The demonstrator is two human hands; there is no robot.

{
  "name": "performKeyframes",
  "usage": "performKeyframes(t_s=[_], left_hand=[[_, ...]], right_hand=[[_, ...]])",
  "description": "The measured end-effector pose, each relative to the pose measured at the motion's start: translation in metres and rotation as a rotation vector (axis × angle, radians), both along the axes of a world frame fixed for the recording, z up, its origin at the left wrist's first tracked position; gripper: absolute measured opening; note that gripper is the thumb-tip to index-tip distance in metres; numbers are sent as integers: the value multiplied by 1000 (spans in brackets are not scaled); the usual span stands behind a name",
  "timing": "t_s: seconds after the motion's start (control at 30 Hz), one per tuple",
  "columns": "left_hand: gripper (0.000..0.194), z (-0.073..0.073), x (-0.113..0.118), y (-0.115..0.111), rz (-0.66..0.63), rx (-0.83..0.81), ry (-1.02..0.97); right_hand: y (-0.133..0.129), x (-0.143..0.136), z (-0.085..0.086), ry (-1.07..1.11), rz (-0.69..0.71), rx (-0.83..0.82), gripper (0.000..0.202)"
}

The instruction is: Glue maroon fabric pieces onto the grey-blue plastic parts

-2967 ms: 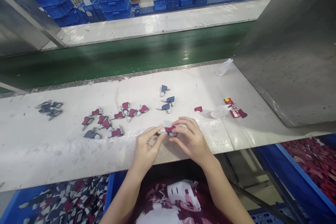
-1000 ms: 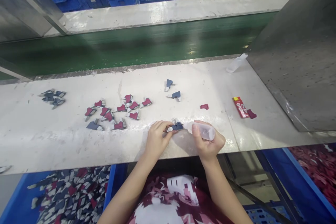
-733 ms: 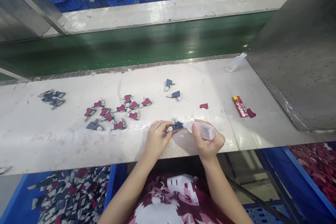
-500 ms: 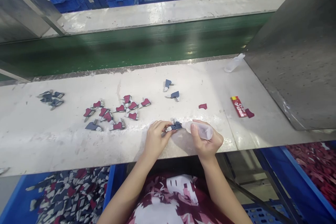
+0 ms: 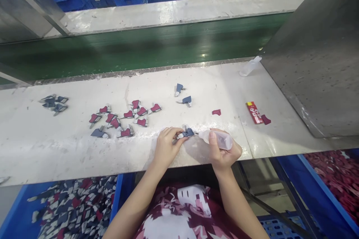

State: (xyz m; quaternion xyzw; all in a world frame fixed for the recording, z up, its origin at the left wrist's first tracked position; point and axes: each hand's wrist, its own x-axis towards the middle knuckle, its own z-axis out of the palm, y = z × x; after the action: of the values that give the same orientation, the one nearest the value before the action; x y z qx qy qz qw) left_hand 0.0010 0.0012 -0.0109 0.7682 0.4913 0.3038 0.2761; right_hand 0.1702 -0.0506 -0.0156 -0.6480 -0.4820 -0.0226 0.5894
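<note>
Between thumb and fingers, my left hand (image 5: 167,143) pinches a dark blue and grey plastic part (image 5: 187,133) at the table's front edge. My right hand (image 5: 226,153) is closed around a translucent squeeze bottle (image 5: 220,140), tilted with its nozzle pointing left, just off the part's right end. Beyond them lie two blue-grey parts (image 5: 185,100). A loose maroon insert (image 5: 216,112) rests to the right. Left of my hands is a group of similar parts with maroon faces (image 5: 114,122), and one blue part (image 5: 99,133) sits among them.
A small pile of blue-grey parts (image 5: 54,104) is at far left. A red packet (image 5: 254,113) and a second bottle (image 5: 250,66) lie right, near a metal panel (image 5: 316,63). A green belt (image 5: 157,44) runs behind. Blue bins (image 5: 119,198) of pieces stand below.
My right hand has drawn the bottle slightly right, so its nozzle is now a little away from the part. My left hand keeps its pinch in about the same place.
</note>
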Motion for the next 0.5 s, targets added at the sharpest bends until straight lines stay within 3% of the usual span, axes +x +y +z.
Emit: performKeyframes(t_s=[0.5], left_hand=[[11, -1, 0, 1, -13, -4, -15]], right_hand=[[0, -4, 2, 74, 47, 16, 10]])
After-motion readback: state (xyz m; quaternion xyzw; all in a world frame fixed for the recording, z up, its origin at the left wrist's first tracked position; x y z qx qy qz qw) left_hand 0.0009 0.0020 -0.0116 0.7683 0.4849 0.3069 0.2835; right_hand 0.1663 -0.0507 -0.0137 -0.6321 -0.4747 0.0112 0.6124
